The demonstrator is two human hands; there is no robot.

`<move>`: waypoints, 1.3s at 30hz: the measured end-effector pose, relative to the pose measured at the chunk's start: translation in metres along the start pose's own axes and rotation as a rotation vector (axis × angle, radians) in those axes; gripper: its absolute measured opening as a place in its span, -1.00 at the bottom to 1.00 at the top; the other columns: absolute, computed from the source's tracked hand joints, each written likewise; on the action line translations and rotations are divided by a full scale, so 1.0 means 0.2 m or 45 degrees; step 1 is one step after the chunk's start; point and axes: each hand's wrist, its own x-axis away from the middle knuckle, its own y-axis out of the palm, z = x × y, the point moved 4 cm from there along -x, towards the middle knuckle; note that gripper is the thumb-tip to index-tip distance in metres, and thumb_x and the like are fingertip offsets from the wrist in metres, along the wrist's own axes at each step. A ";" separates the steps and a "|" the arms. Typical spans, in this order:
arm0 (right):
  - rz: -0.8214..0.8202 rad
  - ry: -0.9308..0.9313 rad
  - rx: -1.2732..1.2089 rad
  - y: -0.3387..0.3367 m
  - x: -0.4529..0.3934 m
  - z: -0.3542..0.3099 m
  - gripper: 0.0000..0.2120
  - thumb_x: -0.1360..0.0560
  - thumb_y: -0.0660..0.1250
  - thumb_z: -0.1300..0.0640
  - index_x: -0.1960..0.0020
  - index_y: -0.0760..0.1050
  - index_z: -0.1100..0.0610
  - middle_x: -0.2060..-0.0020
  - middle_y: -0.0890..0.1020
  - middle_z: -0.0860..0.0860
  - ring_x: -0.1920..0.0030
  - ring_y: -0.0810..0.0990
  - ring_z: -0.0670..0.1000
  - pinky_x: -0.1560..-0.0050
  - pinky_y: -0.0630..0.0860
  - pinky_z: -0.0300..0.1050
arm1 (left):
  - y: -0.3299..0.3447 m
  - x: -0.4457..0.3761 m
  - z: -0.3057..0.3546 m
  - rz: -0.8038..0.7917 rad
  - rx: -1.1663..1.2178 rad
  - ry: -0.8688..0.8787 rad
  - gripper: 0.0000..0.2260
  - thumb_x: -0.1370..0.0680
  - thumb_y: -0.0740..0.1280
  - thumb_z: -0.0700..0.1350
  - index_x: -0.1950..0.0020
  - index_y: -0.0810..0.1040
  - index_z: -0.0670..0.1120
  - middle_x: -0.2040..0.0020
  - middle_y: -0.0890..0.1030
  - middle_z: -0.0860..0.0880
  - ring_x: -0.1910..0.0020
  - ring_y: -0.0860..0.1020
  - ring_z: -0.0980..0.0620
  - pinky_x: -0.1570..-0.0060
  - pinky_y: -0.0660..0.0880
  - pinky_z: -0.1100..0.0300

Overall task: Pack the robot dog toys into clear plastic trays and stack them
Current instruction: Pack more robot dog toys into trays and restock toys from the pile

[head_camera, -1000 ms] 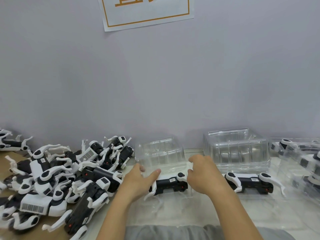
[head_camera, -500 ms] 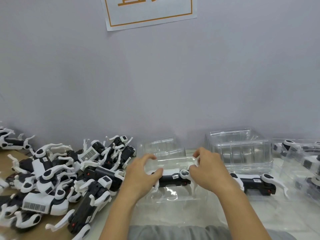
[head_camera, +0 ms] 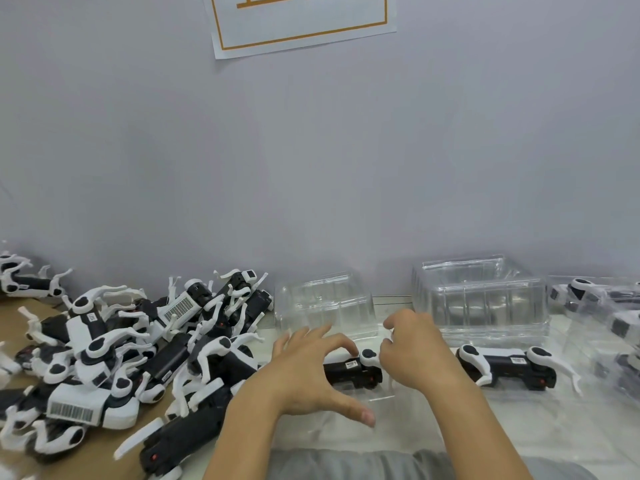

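Observation:
A black-and-white robot dog toy lies inside a clear plastic tray right in front of me. My left hand is spread over the dog's left end, fingers straight and thumb stretched toward me along the plastic. My right hand sits at the dog's right end with its fingers curled over the tray's rim beside the white hip joint. A second robot dog lies flat on the table to the right, untouched.
A pile of several loose robot dogs covers the cardboard on the left. Empty clear trays stand against the wall: a small stack and a taller stack. Packed trays sit at the far right.
The clear tray that both hands held raised around the dog has come down. My left hand has opened and spread flat; my right hand stays curled at the right end.

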 end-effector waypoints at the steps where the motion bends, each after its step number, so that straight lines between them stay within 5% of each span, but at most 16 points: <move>1: -0.006 0.002 0.002 0.00 0.00 0.00 -0.74 -0.54 0.23 0.26 -0.22 0.48 0.19 0.08 0.34 0.00 -0.07 0.57 0.12 -0.06 0.54 -0.01 | 0.01 0.00 0.00 -0.025 -0.033 0.002 -0.28 -0.19 0.57 0.36 -0.27 0.35 0.39 -0.60 0.04 0.17 -0.55 -0.12 0.16 -0.54 -0.21 -0.05; 9: 0.088 0.002 -0.083 -0.02 -0.01 -0.01 -0.67 -0.53 0.15 0.31 -0.24 0.53 0.26 -0.14 0.58 0.17 -0.07 0.61 0.16 -0.10 0.59 0.08 | 0.03 -0.03 0.03 0.154 -0.081 0.050 -0.32 -0.19 0.45 0.41 -0.26 0.35 0.36 -0.23 0.29 0.21 -0.31 0.15 0.08 -0.41 -0.03 0.11; 12: 0.271 -0.041 -0.260 -0.07 -0.02 -0.01 -0.63 -0.58 0.15 0.26 -0.33 0.53 0.19 -0.22 0.60 0.15 -0.19 0.58 0.12 -0.22 0.50 -0.07 | 0.00 -0.04 0.07 0.293 -0.049 0.107 -0.26 -0.11 0.36 0.47 -0.27 0.34 0.37 -0.23 0.27 0.22 -0.33 0.15 0.10 -0.28 -0.07 0.21; 16: 0.624 -0.152 -0.597 -0.17 -0.01 -0.03 -0.70 -0.61 0.22 0.13 -0.30 0.56 0.11 -0.16 0.64 0.00 -0.17 0.57 0.00 -0.22 0.46 -0.10 | -0.07 -0.03 0.12 0.571 -0.054 0.211 -0.22 -0.10 0.33 0.48 -0.31 0.30 0.39 -0.36 0.21 0.19 -0.41 0.10 0.11 -0.36 -0.10 0.19; 22: 0.768 -0.185 -1.097 -0.24 0.02 -0.02 -0.77 -0.63 0.20 0.08 -0.17 0.59 -0.11 -0.02 0.63 -0.22 0.02 0.53 -0.44 0.13 0.38 -0.55 | -0.15 0.02 0.20 0.980 -0.162 0.362 -0.25 -0.19 0.55 0.27 -0.35 0.45 0.22 -0.48 0.25 0.03 -0.49 0.15 -0.09 -0.51 -0.18 -0.08; 32: 0.605 -0.243 -1.159 -0.19 -0.01 -0.02 -0.75 -0.65 0.17 0.11 -0.13 0.62 -0.05 -0.07 0.67 -0.16 -0.16 0.58 -0.18 -0.18 0.48 -0.16 | -0.15 0.03 0.20 1.004 -0.243 0.338 -0.27 -0.20 0.59 0.23 -0.34 0.50 0.19 -0.50 0.27 -0.01 -0.52 0.14 -0.18 -0.51 -0.28 -0.02; 39: 0.654 -0.042 -1.368 -0.18 -0.04 0.04 -0.69 -0.61 0.15 0.19 -0.05 0.64 -0.08 0.00 0.66 -0.15 -0.09 0.58 -0.15 -0.08 0.46 -0.13 | -0.16 0.03 0.16 1.020 -0.135 0.361 -0.35 -0.23 0.53 0.20 -0.31 0.52 0.20 -0.47 0.27 0.04 -0.49 0.13 -0.10 -0.49 -0.05 -0.24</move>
